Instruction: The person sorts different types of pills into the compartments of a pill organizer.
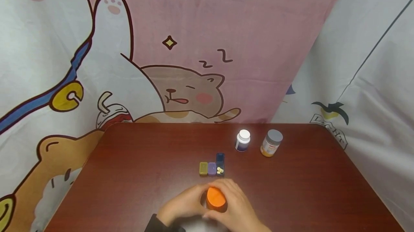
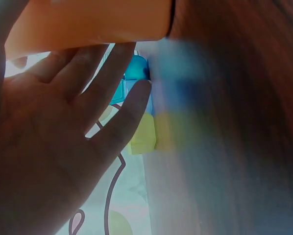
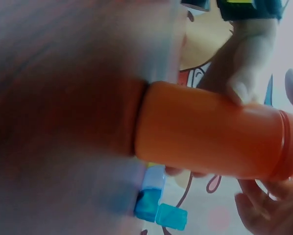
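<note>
An orange bottle (image 1: 216,199) with an orange cap (image 3: 292,147) stands on the table near its front edge. From the left, my left hand (image 1: 187,203) holds its body, the thumb pressing one side in the right wrist view. My right hand (image 1: 239,205) curves round the cap end from the right. Just beyond the hands lies a small pill organizer (image 1: 211,168) with yellow, purple and blue compartments. The blue lid (image 1: 220,157) is raised, and several pale tablets (image 1: 220,170) lie in that compartment. The yellow and purple lids are down.
Behind the organizer, a white bottle (image 1: 243,140) with a dark label stands towards the back right. To its right is a jar (image 1: 271,143) with a grey lid. A printed cloth (image 1: 258,45) hangs behind the reddish-brown table (image 1: 145,160).
</note>
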The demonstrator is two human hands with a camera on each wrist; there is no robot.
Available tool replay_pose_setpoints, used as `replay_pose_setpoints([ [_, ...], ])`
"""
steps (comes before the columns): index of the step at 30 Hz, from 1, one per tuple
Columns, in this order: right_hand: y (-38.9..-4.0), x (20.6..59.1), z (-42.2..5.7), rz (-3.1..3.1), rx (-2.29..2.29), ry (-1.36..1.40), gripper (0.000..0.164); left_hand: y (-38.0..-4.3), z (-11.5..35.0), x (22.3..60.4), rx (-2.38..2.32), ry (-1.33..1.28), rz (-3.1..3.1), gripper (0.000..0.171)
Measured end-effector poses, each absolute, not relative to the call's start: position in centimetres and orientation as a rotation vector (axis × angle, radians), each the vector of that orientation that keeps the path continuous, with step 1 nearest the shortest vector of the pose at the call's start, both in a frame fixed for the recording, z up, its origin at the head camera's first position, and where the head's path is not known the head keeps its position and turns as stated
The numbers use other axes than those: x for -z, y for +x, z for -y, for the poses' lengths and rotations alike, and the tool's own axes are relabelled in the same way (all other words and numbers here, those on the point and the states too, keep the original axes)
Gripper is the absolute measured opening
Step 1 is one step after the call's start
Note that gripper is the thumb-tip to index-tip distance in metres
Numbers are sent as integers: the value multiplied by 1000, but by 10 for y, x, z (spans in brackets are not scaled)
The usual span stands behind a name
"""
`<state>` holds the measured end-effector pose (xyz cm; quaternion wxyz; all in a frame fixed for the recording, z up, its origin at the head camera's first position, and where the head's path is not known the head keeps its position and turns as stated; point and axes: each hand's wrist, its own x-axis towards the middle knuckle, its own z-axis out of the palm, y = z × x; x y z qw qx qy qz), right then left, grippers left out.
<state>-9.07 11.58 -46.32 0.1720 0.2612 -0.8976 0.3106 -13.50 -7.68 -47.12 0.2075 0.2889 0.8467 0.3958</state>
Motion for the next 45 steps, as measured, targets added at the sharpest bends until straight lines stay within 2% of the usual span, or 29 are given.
replay_pose_setpoints([
  [6,-95,451,-134,2799,-1250,829,75,-136,76,473,-1141,812,-2316,66],
  [11,-101,447,-155,2827,-1284,1005,79,-137,75,473,-1204,829,-2248,66],
  [17,-116,452,-167,2650,-1444,1144,52,-138,75,473,-1218,843,-2224,63],
  [20,-121,455,-168,2576,-1476,1174,43,-138,75,473,-1216,838,-2229,62],
  [27,-122,458,-165,2562,-1504,1138,49,-139,74,474,-1207,826,-2228,63],
  [45,-114,460,-151,2488,-1441,1121,58,-139,74,474,-1228,824,-2206,52],
])
